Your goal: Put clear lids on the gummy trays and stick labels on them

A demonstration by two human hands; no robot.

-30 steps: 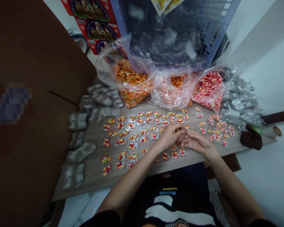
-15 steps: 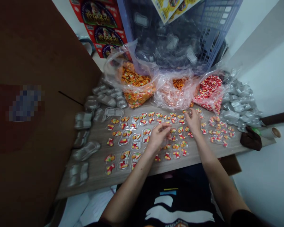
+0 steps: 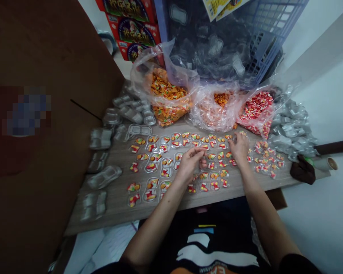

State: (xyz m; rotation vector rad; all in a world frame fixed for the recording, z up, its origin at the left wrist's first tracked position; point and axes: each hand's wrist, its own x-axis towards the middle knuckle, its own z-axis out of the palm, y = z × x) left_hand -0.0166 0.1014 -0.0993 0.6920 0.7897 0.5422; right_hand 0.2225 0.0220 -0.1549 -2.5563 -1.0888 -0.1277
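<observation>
Rows of small clear blister trays [image 3: 165, 167] filled with orange and red candies cover a wooden board [image 3: 114, 213]. My left hand [image 3: 188, 163] hovers over the middle rows with its fingers curled and pinched together; what it holds is too small to make out. My right hand [image 3: 240, 148] reaches to the far right rows, fingers bent down onto a filled tray [image 3: 228, 137]. Behind the rows stand three open plastic bags of candies: orange [image 3: 167, 101], pale orange [image 3: 217, 108] and red-and-white [image 3: 257, 110].
Empty clear trays [image 3: 103, 179] lie along the board's left edge, and more are heaped at the right [image 3: 291, 125]. A large brown cardboard box [image 3: 37, 114] stands at the left. A blue crate [image 3: 240, 34] stuffed with plastic rises behind. A dark cloth [image 3: 303, 171] lies at the right.
My hands were joined over the near rows a second ago. The right hand has since reached away to the far right rows, while the left hand stayed near the middle.
</observation>
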